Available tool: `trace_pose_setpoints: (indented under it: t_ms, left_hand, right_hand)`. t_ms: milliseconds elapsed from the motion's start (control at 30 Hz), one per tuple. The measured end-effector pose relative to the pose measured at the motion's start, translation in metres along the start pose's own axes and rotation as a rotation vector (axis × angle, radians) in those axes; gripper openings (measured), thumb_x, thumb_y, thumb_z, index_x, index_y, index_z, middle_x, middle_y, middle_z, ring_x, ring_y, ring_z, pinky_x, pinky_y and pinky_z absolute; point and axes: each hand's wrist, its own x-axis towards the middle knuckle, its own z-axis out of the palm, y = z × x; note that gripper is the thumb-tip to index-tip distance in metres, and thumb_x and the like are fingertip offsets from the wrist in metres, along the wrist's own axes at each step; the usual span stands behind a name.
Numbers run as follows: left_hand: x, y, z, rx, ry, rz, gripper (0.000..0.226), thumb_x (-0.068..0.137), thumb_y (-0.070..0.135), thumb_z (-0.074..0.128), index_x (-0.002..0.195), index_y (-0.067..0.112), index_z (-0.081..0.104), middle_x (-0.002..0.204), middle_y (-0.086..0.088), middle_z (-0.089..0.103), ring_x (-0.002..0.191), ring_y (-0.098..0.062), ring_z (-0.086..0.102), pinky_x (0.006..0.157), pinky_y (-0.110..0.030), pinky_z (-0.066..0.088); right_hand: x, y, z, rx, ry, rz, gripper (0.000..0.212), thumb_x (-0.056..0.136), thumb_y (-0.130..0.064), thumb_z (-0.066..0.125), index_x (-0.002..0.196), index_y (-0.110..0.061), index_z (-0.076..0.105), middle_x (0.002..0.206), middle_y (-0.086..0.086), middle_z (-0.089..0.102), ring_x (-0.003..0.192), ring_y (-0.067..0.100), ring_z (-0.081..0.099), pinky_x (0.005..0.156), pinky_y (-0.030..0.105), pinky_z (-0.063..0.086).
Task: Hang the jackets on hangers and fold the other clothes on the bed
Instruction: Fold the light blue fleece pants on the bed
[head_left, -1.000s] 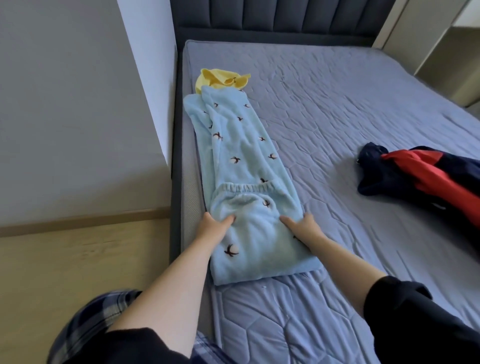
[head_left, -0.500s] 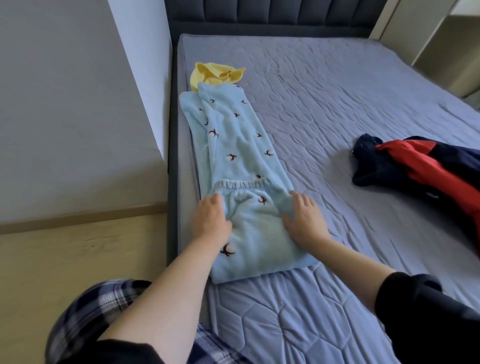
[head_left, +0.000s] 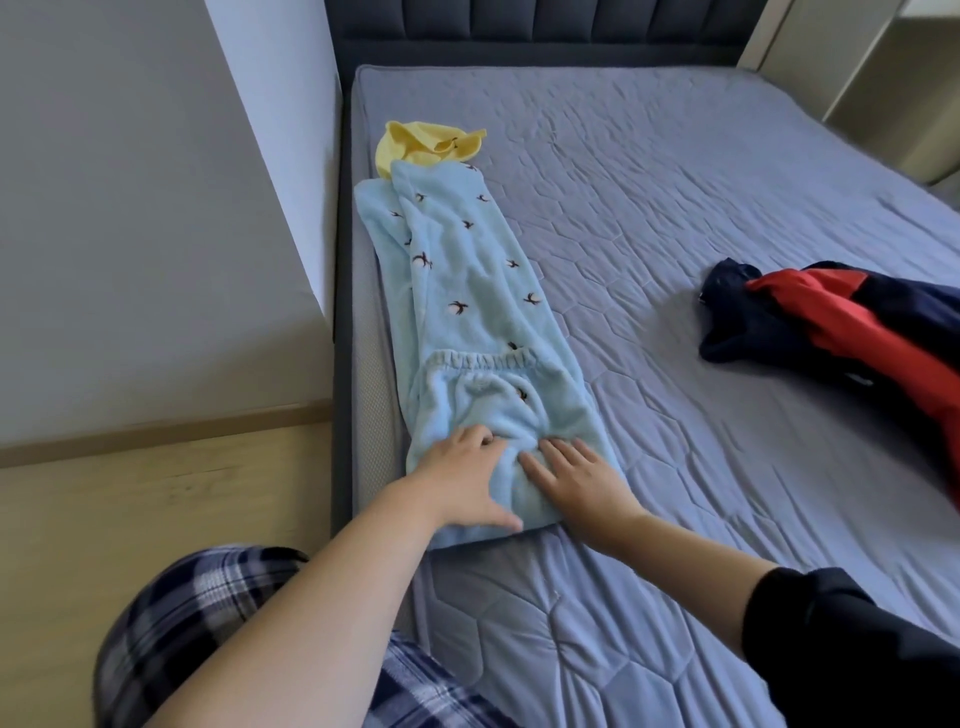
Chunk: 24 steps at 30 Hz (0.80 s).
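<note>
Light blue fleece trousers (head_left: 467, 291) with small dark bird prints lie lengthwise along the left edge of the bed (head_left: 675, 218), their near end folded over so the elastic waistband faces up. My left hand (head_left: 465, 480) rests flat on the near folded end, thumb spread toward the fold's edge. My right hand (head_left: 576, 483) lies flat beside it, fingers straight on the fabric. The cloth bunches a little between the two hands. A navy and red jacket (head_left: 852, 332) lies crumpled at the right side of the bed.
A yellow garment (head_left: 415, 145) sits at the trousers' far end. A dark padded headboard (head_left: 545, 31) closes the far side. A grey wall (head_left: 156, 208) and wooden floor (head_left: 130, 519) run along the left. My plaid-clad leg (head_left: 182, 623) is at the bed's corner.
Both hands have slid nearer to me and toward each other on the folded end, from its sides to its middle. The trousers have stayed in place.
</note>
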Motion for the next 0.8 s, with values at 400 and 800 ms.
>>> trace_pose_setpoints:
  t_ms: [400, 800]
  left_hand:
    - [-0.010, -0.018, -0.018, -0.293, 0.082, -0.134, 0.052, 0.071, 0.024, 0.070, 0.121, 0.033, 0.058, 0.109, 0.004, 0.065, 0.101, -0.020, 0.061, 0.077, -0.027, 0.047]
    - [-0.032, -0.036, -0.050, -1.627, -0.232, -0.095, 0.034, 0.095, 0.029, 0.048, 0.121, 0.013, 0.063, 0.126, -0.013, 0.062, 0.112, -0.028, 0.061, 0.089, -0.039, 0.054]
  right_hand:
    - [0.041, 0.015, -0.059, 0.393, -0.327, 0.220, 0.011, 0.077, -0.017, 0.056, 0.085, -0.021, 0.050, 0.073, -0.004, 0.051, 0.074, 0.023, 0.051, 0.057, 0.028, 0.034]
    - [0.028, 0.065, -0.108, 1.268, -0.986, 0.089, 0.036, 0.046, 0.007, 0.055, 0.070, -0.011, 0.075, 0.075, 0.009, 0.072, 0.074, 0.027, 0.067, 0.069, 0.032, 0.053]
